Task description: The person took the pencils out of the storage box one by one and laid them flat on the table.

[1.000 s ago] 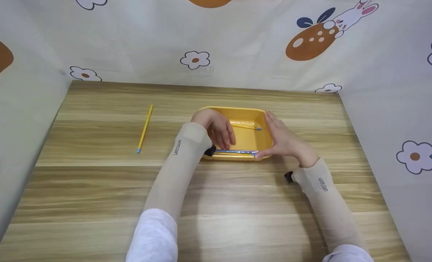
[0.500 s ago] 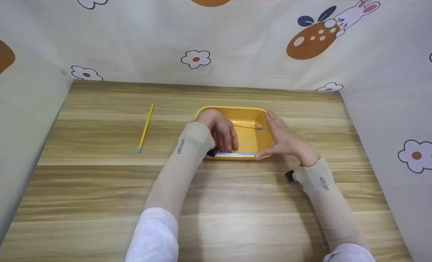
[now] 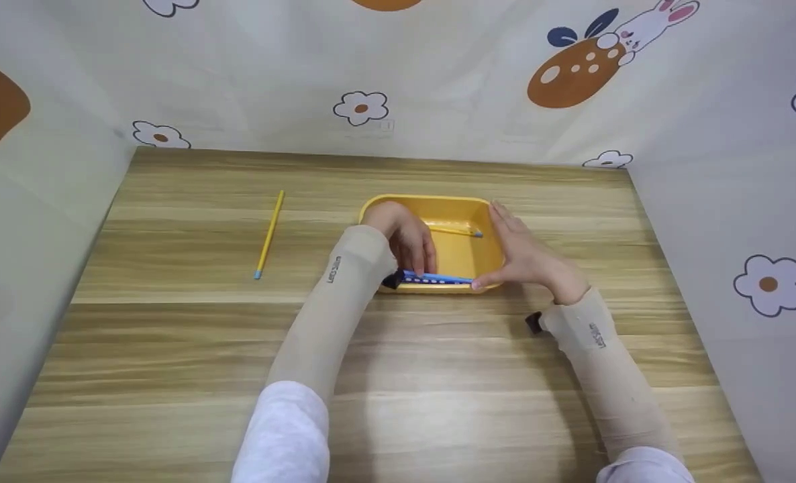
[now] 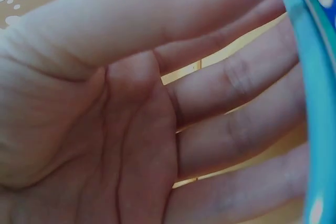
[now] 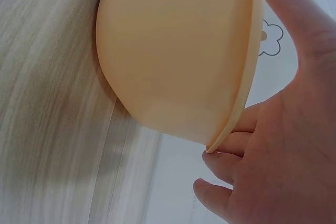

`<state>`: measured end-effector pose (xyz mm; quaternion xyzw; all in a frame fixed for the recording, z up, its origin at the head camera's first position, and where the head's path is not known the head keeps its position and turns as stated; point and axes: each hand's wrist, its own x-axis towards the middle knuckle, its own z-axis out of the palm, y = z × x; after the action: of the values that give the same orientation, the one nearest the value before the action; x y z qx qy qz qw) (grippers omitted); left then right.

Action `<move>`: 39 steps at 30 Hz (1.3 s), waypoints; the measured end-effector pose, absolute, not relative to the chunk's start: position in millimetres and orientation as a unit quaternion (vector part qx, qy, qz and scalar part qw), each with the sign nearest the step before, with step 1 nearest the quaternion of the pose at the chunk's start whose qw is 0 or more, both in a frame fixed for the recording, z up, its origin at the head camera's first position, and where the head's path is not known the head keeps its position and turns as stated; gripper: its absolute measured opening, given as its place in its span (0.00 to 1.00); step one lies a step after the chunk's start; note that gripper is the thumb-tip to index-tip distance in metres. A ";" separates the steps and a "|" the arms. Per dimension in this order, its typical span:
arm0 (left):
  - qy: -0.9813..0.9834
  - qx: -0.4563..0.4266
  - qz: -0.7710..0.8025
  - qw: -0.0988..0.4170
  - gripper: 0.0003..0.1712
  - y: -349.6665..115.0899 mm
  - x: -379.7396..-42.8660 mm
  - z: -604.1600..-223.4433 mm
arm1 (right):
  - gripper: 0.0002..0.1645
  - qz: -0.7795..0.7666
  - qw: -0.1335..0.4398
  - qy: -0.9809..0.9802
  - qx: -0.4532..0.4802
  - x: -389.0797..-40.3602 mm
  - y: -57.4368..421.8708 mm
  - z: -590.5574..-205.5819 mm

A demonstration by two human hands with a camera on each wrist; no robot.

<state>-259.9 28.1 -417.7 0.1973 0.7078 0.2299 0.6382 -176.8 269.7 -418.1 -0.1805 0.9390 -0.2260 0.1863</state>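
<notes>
A yellow plastic bin point(image 3: 462, 258) stands on the table. My left hand point(image 3: 411, 243) reaches into it from the left, palm down, fingers bent toward the near wall. There it holds a light-blue pencil point(image 3: 448, 278) and a dark-blue pencil with white dots point(image 3: 431, 282); in the left wrist view the light-blue pencil point(image 4: 314, 103) crosses the fingertips. My right hand point(image 3: 525, 258) spans the bin's right end, thumb at the near corner and fingers at the far one. The right wrist view shows the bin point(image 5: 173, 56) gripped at its rim. A yellow pencil point(image 3: 458, 231) lies along the far wall inside.
Left of the bin, another yellow pencil point(image 3: 269, 235) with a blue end lies on the wooden table point(image 3: 190, 349). Patterned cloth walls point(image 3: 250, 80) close off the table at the back and both sides.
My left hand has shifted slightly right inside the bin. The pencils under its fingers have turned or shifted, and the white-dotted side now shows beside the light-blue pencil. My right hand stays put.
</notes>
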 end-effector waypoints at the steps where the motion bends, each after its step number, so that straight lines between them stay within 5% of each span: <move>1: 0.710 0.198 0.229 0.636 0.22 28.0 -259.9 -417.6 | 0.88 -0.226 0.186 0.939 -0.181 -176.8 269.7 -418.1; 10: 0.736 0.192 0.251 0.598 0.16 23.9 -261.1 -414.3 | 0.88 -0.224 0.181 0.940 -0.185 -177.8 269.4 -417.9; 17: 0.714 0.160 0.291 0.617 0.14 23.2 -263.0 -414.4 | 0.88 -0.217 0.182 0.941 -0.186 -177.4 269.8 -417.7; 39: 0.718 0.224 0.324 0.574 0.19 15.7 -264.0 -407.6 | 0.87 -0.230 0.174 0.939 -0.188 -177.5 269.5 -419.6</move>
<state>-264.0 15.7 -407.6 0.2238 0.7181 0.3239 0.5738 -177.5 269.5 -419.6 -0.1881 0.9389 -0.2300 0.1739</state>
